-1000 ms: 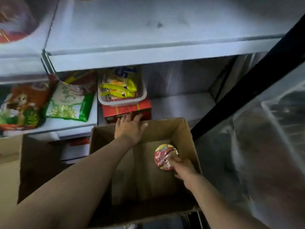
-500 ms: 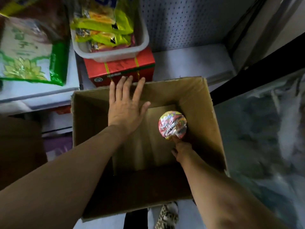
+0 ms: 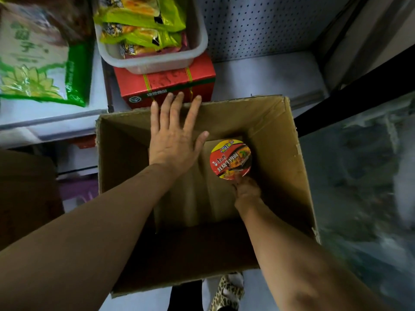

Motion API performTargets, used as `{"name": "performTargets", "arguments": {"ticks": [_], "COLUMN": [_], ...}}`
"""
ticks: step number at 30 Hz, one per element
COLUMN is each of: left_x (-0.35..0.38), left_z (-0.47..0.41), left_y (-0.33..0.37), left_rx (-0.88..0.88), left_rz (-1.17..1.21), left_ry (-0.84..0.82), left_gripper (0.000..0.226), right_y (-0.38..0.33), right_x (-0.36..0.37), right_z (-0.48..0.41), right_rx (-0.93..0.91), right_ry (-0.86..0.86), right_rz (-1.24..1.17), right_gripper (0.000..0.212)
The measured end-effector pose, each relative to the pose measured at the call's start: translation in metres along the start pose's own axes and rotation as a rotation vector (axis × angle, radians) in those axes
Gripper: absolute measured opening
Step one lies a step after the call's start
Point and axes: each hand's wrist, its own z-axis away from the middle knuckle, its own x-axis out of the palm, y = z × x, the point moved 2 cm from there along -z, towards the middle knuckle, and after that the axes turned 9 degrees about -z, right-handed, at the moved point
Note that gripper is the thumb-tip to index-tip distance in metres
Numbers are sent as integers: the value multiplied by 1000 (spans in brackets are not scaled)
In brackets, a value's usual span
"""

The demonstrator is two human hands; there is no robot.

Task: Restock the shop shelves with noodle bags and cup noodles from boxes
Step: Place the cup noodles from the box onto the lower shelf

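Showing a round red-and-black lid with a yellow band and the characters 红烧牛肉面, the cup noodle (image 3: 230,159) is inside the cardboard box (image 3: 298,167), by its right wall. The right hand (image 3: 246,191) has its grip on the cup's near edge; the left hand (image 3: 174,140) has a wide grip, flat on the far wall.

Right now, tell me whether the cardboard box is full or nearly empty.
Nearly empty. Only one cup noodle shows inside the cardboard box, held by the right hand; bare cardboard floor lies beside it.
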Motion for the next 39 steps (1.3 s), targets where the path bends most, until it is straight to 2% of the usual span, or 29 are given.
{"name": "performTargets", "arguments": {"ticks": [3, 7, 10, 13, 16, 20, 24, 27, 32, 34, 37, 39], "left_x": [-1, -3, -7, -14, -27, -62, -101, -131, -208, -246, -308, -344], "left_z": [0, 1, 1, 1, -1, 17, 67, 92, 104, 101, 98, 97], "left_y": [0, 0, -1, 0, -3, -4, -5, -13, -29, -42, -60, -71], "left_rx": [0, 6, 10, 13, 21, -8, -267, -417, -481, -457, -406, -406], "left_rz": [-22, -22, -26, -19, 39, 259, 798, 1014, 1224, 1210, 1251, 1198], "left_ry": [-12, -28, -52, -111, -214, -335, -439, -356, -97, 26, 173, 235], "left_gripper": [72, 73, 73, 73, 71, 68, 65, 62, 49, 54, 49, 59], "right_y": [4, 7, 4, -2, -11, -23, -33, -45, -83, -101, -126, -141], "right_x": [-2, -6, -13, -22, -30, -36, -39, -34, -14, -5, 6, 15], "right_z": [1, 9, 23, 41, 70, 114, 163, 203, 282, 316, 368, 396], "right_rx": [-34, -23, -4, -64, -160, -269, -327, -333, -388, -510, -745, -891], "right_ry": [74, 70, 42, 12, -35, -120, -192, -280, -474, -585, -761, -837], "right_rz": [-115, -152, -131, -73, 22, 149, 182, 175, 193, 231, 286, 288], "right_gripper": [10, 41, 47, 40, 20, 16, 9, 8, 7, 12, 22, 34]}}
